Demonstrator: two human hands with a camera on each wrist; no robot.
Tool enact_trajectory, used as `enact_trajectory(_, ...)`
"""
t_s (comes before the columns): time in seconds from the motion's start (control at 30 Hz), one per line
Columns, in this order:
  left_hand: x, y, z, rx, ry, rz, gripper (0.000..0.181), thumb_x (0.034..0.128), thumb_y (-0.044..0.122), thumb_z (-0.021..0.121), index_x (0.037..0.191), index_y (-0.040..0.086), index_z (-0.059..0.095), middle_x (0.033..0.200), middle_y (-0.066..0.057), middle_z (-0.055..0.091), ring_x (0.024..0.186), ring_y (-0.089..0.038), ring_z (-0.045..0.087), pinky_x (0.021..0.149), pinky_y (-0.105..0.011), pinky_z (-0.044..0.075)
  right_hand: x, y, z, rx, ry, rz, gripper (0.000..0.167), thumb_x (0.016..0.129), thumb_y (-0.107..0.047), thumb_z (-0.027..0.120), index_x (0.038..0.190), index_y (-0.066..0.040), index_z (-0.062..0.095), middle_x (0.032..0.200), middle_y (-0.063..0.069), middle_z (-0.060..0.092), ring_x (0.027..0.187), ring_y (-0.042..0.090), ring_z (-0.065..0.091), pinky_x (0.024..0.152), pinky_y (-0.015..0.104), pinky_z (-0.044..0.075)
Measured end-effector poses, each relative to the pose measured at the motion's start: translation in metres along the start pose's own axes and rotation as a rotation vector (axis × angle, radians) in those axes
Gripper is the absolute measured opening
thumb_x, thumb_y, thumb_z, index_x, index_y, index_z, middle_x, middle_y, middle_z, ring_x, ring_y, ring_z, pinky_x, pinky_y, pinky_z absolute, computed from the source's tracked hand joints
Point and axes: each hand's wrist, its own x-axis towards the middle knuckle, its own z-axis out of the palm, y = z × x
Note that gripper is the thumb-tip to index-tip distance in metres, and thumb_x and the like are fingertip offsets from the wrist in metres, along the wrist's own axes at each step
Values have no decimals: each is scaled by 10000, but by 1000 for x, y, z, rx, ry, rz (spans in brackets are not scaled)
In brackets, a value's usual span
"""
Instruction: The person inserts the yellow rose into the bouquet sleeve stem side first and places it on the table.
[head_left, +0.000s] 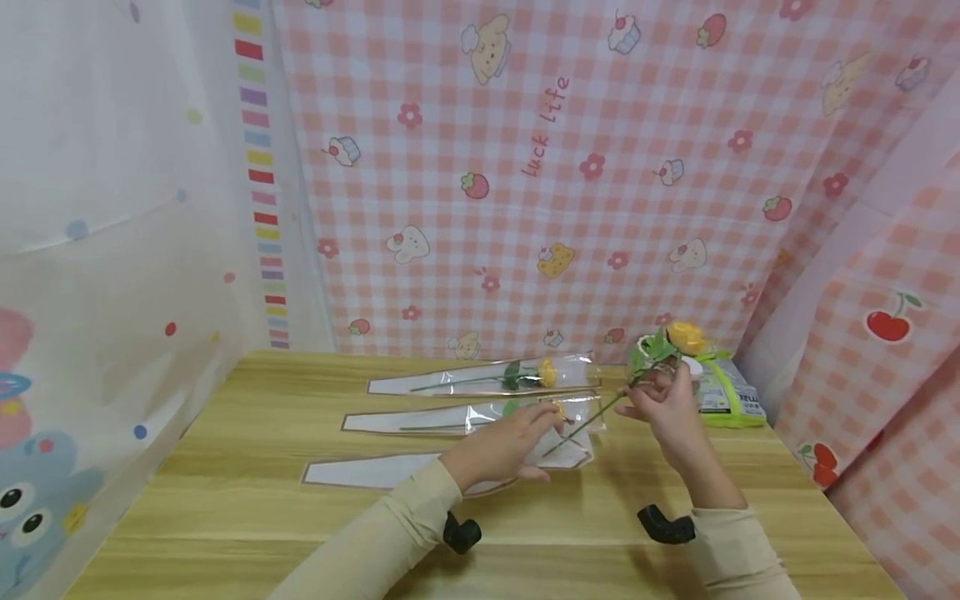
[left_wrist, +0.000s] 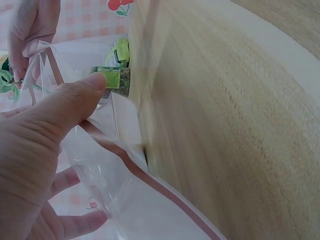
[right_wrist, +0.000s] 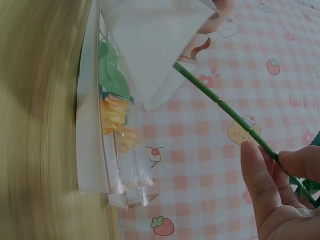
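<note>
My right hand (head_left: 671, 412) pinches the green stem of an artificial yellow rose (head_left: 686, 337) between thumb and fingers. The bloom points up to the back right, and the stem (right_wrist: 225, 106) slants down toward the mouth of the nearest clear flower sleeve (head_left: 367, 473). That sleeve has a white backing and a brownish border. My left hand (head_left: 502, 446) grips its wide end, with the thumb (left_wrist: 75, 102) on one side and fingers on the other. In the right wrist view, the stem's tip appears close to the raised sleeve edge; whether it is inside is unclear.
Two more sleeves, a middle one (head_left: 367, 422) and a far one (head_left: 390, 386), lie behind, each with a yellow rose inside. A package with a bright green band (head_left: 731, 392) sits at the back right. Checked pink cloth (head_left: 450, 225) hangs behind the wooden table (head_left: 225, 517).
</note>
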Motion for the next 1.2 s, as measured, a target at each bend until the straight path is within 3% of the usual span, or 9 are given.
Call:
enact_trajectory(0.23,1,0,-1,-26,4,-16,649,872,410,795,1371,144,476,1528,-93,404,1344,-232,485,1032,-292,486,0,2,5,27,-9,50,589,997,95,482,1394,-80,84,1228,119,498,991,96,648,818,327,602)
enact_trajectory(0.47,2,0,-4,-30,17,-21,634,868,393,803,1354,142,484,1524,-97,412,1376,-244,454,1075,-309,452,0,4,12,47,-15,74,627,985,115,472,1398,-41,27,1378,260,375,975,46,628,849,343,595)
enact_trajectory(0.57,2,1,-4,-19,31,-5,626,866,386,808,1341,139,484,1492,-88,436,1362,-237,464,1074,-307,452,-1,7,15,56,-5,91,614,977,133,469,1369,-27,24,1342,266,412,943,41,639,845,347,597)
enact_trajectory(0.8,2,1,-3,10,53,4,638,850,391,823,1333,142,489,1434,-38,455,1322,-186,477,1059,-264,453,0,14,19,64,5,73,560,951,162,481,1297,-39,88,1160,132,533,948,121,668,852,383,596)
enact_trajectory(1.0,1,-1,-3,7,62,2,611,863,398,810,1321,152,489,1413,-17,465,1333,-181,461,1071,-274,445,-1,16,22,56,-9,77,524,953,152,527,1259,-27,141,1024,40,612,904,115,679,799,335,607)
enact_trajectory(1.2,2,0,-3,8,62,-4,588,870,372,811,1311,152,490,1393,-24,475,1325,-181,464,1070,-268,443,-2,21,28,46,-35,116,515,953,153,509,1281,-21,152,1123,180,606,863,86,665,796,349,608)
